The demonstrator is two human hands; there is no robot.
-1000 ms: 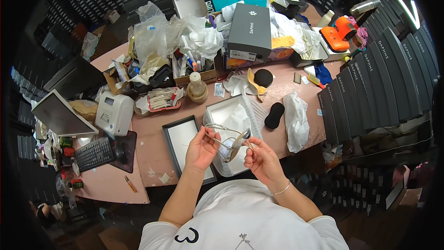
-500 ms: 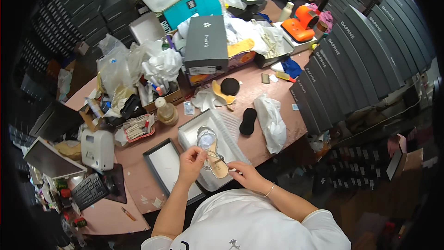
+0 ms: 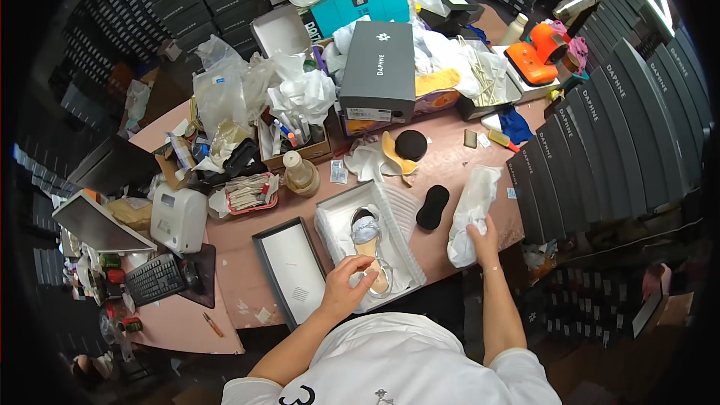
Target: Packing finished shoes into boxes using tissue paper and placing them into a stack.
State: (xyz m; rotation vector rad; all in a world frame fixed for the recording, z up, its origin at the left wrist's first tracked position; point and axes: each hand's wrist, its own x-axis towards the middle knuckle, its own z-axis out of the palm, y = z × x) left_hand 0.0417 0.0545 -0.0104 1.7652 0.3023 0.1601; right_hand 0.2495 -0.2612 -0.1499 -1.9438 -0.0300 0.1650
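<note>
A silvery strappy sandal (image 3: 365, 250) with pale stuffing under its straps lies in an open shoe box (image 3: 339, 211) lined with white paper. My left hand (image 3: 348, 285) is over the sandal's near end, fingers curled in against it and partly hiding it. To the right, my right hand (image 3: 481, 238) grips the near part of a long white paper-wrapped bundle (image 3: 475, 199) on the table; what is inside the paper cannot be seen. Between box and bundle lies a black shoe brush or pad (image 3: 433, 208), rounded at both ends.
A box lid (image 3: 294, 270) lies left of the shoe box. A round black sponge (image 3: 411, 145) and a squat bottle (image 3: 300, 174) stand farther back. Grey shoe boxes (image 3: 604, 131) are stacked at right; a closed one (image 3: 379, 64) tops the clutter behind. A keyboard (image 3: 154, 279) is at left.
The sandal, held by both hands before, now lies lower in the box with only my left hand at it. My right hand has moved right and taken hold of the white bundle. The view has shifted.
</note>
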